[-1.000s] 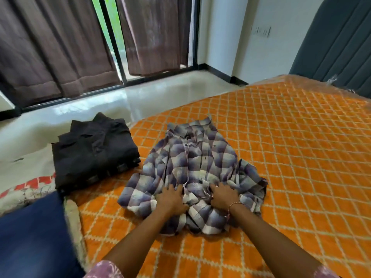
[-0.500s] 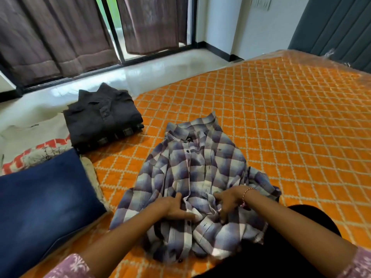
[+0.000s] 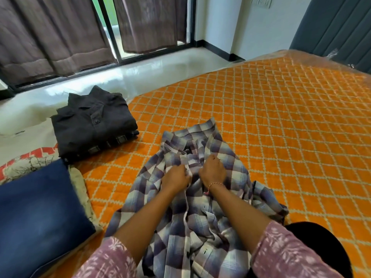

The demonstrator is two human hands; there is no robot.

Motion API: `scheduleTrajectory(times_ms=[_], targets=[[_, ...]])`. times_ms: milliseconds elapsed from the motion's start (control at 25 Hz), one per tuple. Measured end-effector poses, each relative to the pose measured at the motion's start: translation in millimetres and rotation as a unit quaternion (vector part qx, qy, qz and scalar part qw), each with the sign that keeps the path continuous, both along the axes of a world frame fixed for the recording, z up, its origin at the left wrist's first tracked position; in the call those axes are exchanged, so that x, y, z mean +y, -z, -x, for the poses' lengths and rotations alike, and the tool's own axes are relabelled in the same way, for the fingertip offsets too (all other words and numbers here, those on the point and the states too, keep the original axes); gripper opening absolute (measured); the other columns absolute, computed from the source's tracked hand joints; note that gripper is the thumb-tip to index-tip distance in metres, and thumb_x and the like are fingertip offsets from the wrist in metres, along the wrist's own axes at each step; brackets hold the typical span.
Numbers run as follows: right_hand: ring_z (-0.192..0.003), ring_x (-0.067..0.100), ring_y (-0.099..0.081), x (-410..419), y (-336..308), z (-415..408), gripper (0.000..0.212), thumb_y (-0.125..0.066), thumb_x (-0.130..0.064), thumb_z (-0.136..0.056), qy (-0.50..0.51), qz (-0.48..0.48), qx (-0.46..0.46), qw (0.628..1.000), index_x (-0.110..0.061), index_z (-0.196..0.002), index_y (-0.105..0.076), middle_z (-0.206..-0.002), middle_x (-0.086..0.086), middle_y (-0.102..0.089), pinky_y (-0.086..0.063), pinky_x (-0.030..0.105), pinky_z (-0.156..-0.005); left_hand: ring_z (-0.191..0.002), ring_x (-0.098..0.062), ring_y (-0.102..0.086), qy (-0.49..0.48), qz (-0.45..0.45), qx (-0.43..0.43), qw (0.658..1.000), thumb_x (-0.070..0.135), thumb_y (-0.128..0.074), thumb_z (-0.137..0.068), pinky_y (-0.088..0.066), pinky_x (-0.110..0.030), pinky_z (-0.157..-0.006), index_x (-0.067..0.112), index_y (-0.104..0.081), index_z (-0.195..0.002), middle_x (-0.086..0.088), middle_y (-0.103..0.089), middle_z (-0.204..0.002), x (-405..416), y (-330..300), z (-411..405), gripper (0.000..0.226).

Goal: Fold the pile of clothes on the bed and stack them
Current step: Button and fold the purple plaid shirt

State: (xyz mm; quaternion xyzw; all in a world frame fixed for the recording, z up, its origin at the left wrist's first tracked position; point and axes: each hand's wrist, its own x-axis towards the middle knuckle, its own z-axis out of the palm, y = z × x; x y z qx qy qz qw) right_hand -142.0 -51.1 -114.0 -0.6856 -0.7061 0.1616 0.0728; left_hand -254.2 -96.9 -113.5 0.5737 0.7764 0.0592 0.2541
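A: Hands first. Left hand point(image 3: 176, 177), fingers curled, pinching the button edge of the blue, grey and white checked cotton shirt point(image 3: 180, 207). Right hand point(image 3: 213, 171), same thing, curled onto the opposite front edge, thin red thread bracelet point(image 3: 215, 184) on that wrist. Both are mid-chest on the shirt, just beside each other.

B: Shirt position?

A: Lying front-up on the orange quilted bedspread with a cream diamond stitch pattern point(image 3: 281, 127), collar pointing away, hem bunched near the person's lap. Soft and wrinkled, with a sleeve crumpled out on the right side. Small dark neck label with white letters, too small to read.

B: Sleeves of the person?

A: Mauve printed sleeves point(image 3: 291, 253), pale floral pattern.

B: Anything folded yet?

A: Yes, a dark charcoal button-up shirt folded into a square point(image 3: 92, 121), on top of another checked piece whose edge peeks out underneath. The stack sits at the left edge of the bed, well apart from the hands. Nearer on the left is a flat blue denim piece point(image 3: 38, 213) lying on a floral red and cream cloth point(image 3: 30, 161).

B: Room?

A: Glossy pale floor point(image 3: 140, 71), brown curtains point(image 3: 50, 33) over black-framed glass doors, a white wall with a switch plate, and a grey padded headboard point(image 3: 337, 27) at far right.
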Motion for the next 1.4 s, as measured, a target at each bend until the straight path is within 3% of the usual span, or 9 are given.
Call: scheduleTrajectory(times_ms=[160, 320, 440, 600, 720, 880, 1120, 1280, 1400], targets=[[-0.095, 0.038, -0.058, -5.2, 2.2, -12.4, 0.029, -0.04, -0.004, -0.095, -0.06, -0.069, 0.092, 0.992, -0.003, -0.123, -0.049, -0.112, 0.017, -0.058, -0.038, 0.036, -0.061, -0.099, -0.025, -0.06, -0.053, -0.025, -0.098, 0.993, 0.036, -0.064, -0.085, -0.051, -0.04, -0.082, 0.008, -0.059, -0.107, -0.008, -0.063, -0.109, -3.1, 23.2, 9.3, 0.036], [-0.092, 0.038, -0.06, -27.3, -28.0, -40.9, 0.028, -0.051, -0.003, -0.092, -0.154, -0.094, 0.187, 0.966, -0.001, -0.119, -0.06, -0.105, 0.021, -0.064, -0.049, 0.044, -0.071, -0.098, -0.028, -0.06, -0.048, -0.021, -0.153, 0.987, 0.034, -0.063, -0.088, -0.049, -0.039, -0.081, 0.005, -0.059, -0.104, -0.012, -0.063, -0.105, -0.9, 24.4, 14.9, 0.033], [-0.095, 0.03, -0.061, -47.2, -29.8, -49.6, 0.027, -0.058, -0.015, -0.092, -0.235, -0.026, 0.167, 0.957, -0.009, -0.118, -0.061, -0.106, 0.011, -0.066, -0.047, 0.036, -0.073, -0.113, -0.029, -0.052, -0.068, -0.072, -0.068, 0.993, 0.03, -0.053, -0.094, -0.047, -0.043, -0.09, 0.011, -0.052, -0.123, -0.012, -0.054, -0.125, 1.9, 13.0, 11.9, 0.034], [-0.089, 0.024, -0.059, -6.7, -24.6, -32.3, 0.049, -0.054, -0.053, -0.089, 0.099, 0.001, 0.32, 0.942, -0.012, -0.115, -0.055, -0.097, 0.002, -0.061, -0.047, 0.031, -0.068, -0.144, -0.025, -0.015, 0.123, -0.111, 0.074, 0.983, 0.031, -0.035, -0.102, -0.018, -0.047, -0.113, 0.027, -0.028, -0.147, -0.007, -0.02, -0.155, 25.8, 3.0, -2.0, 0.046], [-0.101, 0.032, -0.059, 50.2, -10.8, -24.5, 0.073, -0.048, -0.072, -0.08, 0.195, 0.05, 0.213, 0.956, -0.009, -0.114, -0.062, -0.111, 0.012, -0.065, -0.05, 0.04, -0.081, -0.147, -0.025, 0.007, 0.207, 0.059, 0.086, 0.973, 0.045, -0.027, -0.101, -0.001, -0.055, -0.116, 0.026, -0.002, -0.153, -0.005, 0.003, -0.161, 37.4, 18.4, -8.2, 0.06], [-0.111, 0.037, -0.054, 77.6, -2.7, -6.7, 0.051, -0.061, -0.05, -0.084, 0.169, 0.11, 0.093, 0.975, -0.005, -0.105, -0.065, -0.118, 0.014, -0.06, -0.043, 0.046, -0.095, -0.144, -0.026, 0.022, 0.178, 0.093, 0.107, 0.974, 0.049, -0.034, -0.098, 0.011, -0.061, -0.11, 0.033, 0.007, -0.151, -0.002, 0.021, -0.158, 43.6, 40.8, -14.5, 0.069], [-0.096, 0.035, -0.054, 60.7, -20.4, 12.9, 0.034, -0.043, -0.008, -0.097, -0.058, -0.155, 0.059, 0.985, -0.004, -0.13, -0.051, -0.121, 0.019, -0.051, -0.039, 0.035, -0.066, -0.14, -0.028, 0.031, 0.149, 0.107, 0.116, 0.976, 0.048, -0.049, -0.093, 0.014, -0.068, -0.104, 0.032, 0.018, -0.148, 0.0, 0.033, -0.152, 64.0, 43.8, -11.5, 0.089], [-0.131, 0.034, -0.032, 21.5, 0.5, 23.6, 0.051, -0.043, -0.022, -0.097, -0.18, 0.041, -0.12, 0.975, -0.013, -0.145, -0.029, -0.145, 0.016, -0.03, -0.035, 0.045, -0.1, -0.144, -0.025, 0.021, 0.176, 0.074, 0.043, 0.981, 0.042, -0.043, -0.097, 0.012, -0.054, -0.113, 0.024, 0.003, -0.152, -0.005, 0.019, -0.158, 50.6, 36.8, 13.7, 0.074], [-0.137, 0.031, -0.026, 5.3, 1.3, 19.6, 0.06, -0.049, -0.026, -0.092, -0.17, 0.065, -0.111, 0.977, -0.008, -0.145, -0.027, -0.15, 0.015, -0.025, -0.029, 0.049, -0.105, -0.147, -0.021, 0.011, 0.159, 0.04, -0.025, 0.986, 0.036, -0.034, -0.102, 0.007, -0.043, -0.117, 0.023, -0.009, -0.153, -0.006, 0.009, -0.16, 26.1, 32.4, 26.5, 0.058]])
